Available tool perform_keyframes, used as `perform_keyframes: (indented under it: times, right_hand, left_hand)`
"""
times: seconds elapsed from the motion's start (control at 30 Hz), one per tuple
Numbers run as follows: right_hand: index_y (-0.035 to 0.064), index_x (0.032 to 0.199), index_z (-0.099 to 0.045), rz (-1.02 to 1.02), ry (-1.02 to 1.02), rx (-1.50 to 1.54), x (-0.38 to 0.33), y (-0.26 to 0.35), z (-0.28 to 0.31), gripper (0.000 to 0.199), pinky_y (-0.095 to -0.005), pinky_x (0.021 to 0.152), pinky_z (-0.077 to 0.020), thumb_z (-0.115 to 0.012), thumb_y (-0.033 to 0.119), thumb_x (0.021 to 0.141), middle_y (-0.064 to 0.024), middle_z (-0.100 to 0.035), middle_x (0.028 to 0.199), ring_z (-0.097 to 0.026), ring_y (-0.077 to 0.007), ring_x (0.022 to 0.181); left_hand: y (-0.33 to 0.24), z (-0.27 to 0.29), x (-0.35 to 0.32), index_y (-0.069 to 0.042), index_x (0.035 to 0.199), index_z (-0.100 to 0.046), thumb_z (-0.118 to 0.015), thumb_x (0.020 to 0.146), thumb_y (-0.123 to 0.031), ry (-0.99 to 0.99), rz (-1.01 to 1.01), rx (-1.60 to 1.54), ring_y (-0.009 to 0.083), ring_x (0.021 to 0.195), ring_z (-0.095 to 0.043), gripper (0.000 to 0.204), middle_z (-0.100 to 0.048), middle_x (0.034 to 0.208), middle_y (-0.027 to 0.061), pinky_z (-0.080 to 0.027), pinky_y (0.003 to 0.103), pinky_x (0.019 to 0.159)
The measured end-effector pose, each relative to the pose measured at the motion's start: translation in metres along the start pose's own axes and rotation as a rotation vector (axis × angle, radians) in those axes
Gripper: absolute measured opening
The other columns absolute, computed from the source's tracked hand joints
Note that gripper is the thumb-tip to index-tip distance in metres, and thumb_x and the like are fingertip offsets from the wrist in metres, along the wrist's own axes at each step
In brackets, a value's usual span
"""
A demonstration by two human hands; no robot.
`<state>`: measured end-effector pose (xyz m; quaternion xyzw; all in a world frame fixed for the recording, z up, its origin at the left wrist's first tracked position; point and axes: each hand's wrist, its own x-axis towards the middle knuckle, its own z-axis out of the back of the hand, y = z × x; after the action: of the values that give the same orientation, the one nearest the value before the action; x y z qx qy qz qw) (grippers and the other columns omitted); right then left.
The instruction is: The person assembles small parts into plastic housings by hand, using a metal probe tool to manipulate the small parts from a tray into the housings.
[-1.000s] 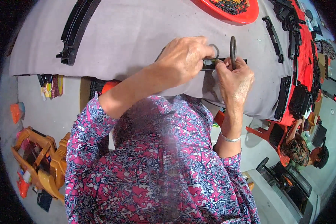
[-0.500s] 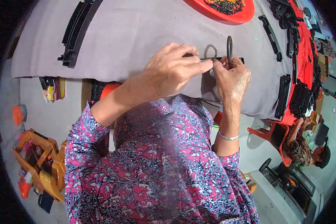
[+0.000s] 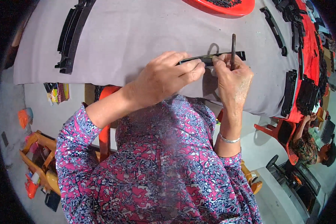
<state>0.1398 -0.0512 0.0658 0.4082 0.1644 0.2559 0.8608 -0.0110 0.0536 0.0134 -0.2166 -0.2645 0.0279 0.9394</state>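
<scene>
A long, narrow black plastic strip (image 3: 239, 55) lies crosswise in front of me at the grey cloth's near side. My left hand (image 3: 168, 74) closes its fingers on the strip's left end. At the strip's middle, the thumb and fingers of my right hand (image 3: 233, 76) are pinched together. Out of the right fist rises a tool with a dark ring handle (image 3: 233, 46), seen edge-on, its loop showing in the shadow on the cloth. The tool's working end is hidden by my fingers.
A red bowl (image 3: 246, 9) with many small black pieces stands at the far side. Longer black plastic parts (image 3: 71, 41) lie on the left of the grey cloth (image 3: 130, 30). More black parts (image 3: 289, 93) line the right, where a person (image 3: 310, 143) sits by a red chair (image 3: 276, 130).
The left fingers have drawn back left from the right fingertips, uncovering more of the strip. The ring handle has turned edge-on. The view has shifted slightly.
</scene>
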Motion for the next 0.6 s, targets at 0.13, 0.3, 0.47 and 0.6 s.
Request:
perform_keyframes:
  times: [0.13, 0.3, 0.47, 0.6]
  right_hand:
    - [-0.0033, 0.08, -0.067, -0.007, 0.009, -0.026, 0.005, -0.005, 0.002, 0.02, -0.0309, 0.054, -0.0427, -0.069, 0.016, 0.077, -0.0091, -0.055, 0.056, -0.049, -0.01, 0.054]
    - [-0.0027, 0.081, -0.067, -0.009, 0.019, -0.051, 0.005, -0.005, 0.002, 0.019, -0.0311, 0.052, -0.0418, -0.068, 0.016, 0.078, -0.0081, -0.054, 0.054, -0.047, -0.0093, 0.052]
    - [-0.0029, 0.082, -0.067, 0.032, 0.014, -0.019, 0.003, -0.007, 0.002, 0.018, -0.0309, 0.052, -0.0411, -0.067, 0.015, 0.08, -0.0071, -0.054, 0.054, -0.047, -0.0085, 0.052]
    - [-0.0016, 0.082, -0.068, 0.064, -0.013, 0.117, 0.005, -0.013, 0.007, 0.021, -0.0268, 0.05, -0.0382, -0.068, 0.019, 0.087, 0.0003, -0.054, 0.055, -0.046, -0.0063, 0.054]
  left_hand:
    - [-0.001, -0.004, 0.002, -0.01, 0.121, -0.058, -0.057, 0.083, -0.01, -0.068, 0.024, -0.08, 0.0274, 0.109, -0.061, 0.038, -0.063, 0.117, 0.0049, -0.05, 0.04, 0.093]
    - [-0.011, -0.003, 0.002, -0.01, 0.12, -0.058, -0.058, 0.082, -0.011, -0.033, 0.033, 0.041, 0.0247, 0.112, -0.061, 0.037, -0.063, 0.118, 0.0038, -0.05, 0.038, 0.089]
    - [-0.007, -0.001, 0.004, -0.011, 0.121, -0.057, -0.059, 0.083, -0.013, -0.02, 0.006, 0.053, 0.0223, 0.114, -0.059, 0.039, -0.062, 0.118, 0.0023, -0.05, 0.036, 0.085]
    - [-0.009, -0.007, 0.004, -0.014, 0.123, -0.058, -0.059, 0.082, -0.014, -0.024, -0.03, 0.17, 0.021, 0.107, -0.059, 0.041, -0.058, 0.12, -0.0004, -0.051, 0.035, 0.081]
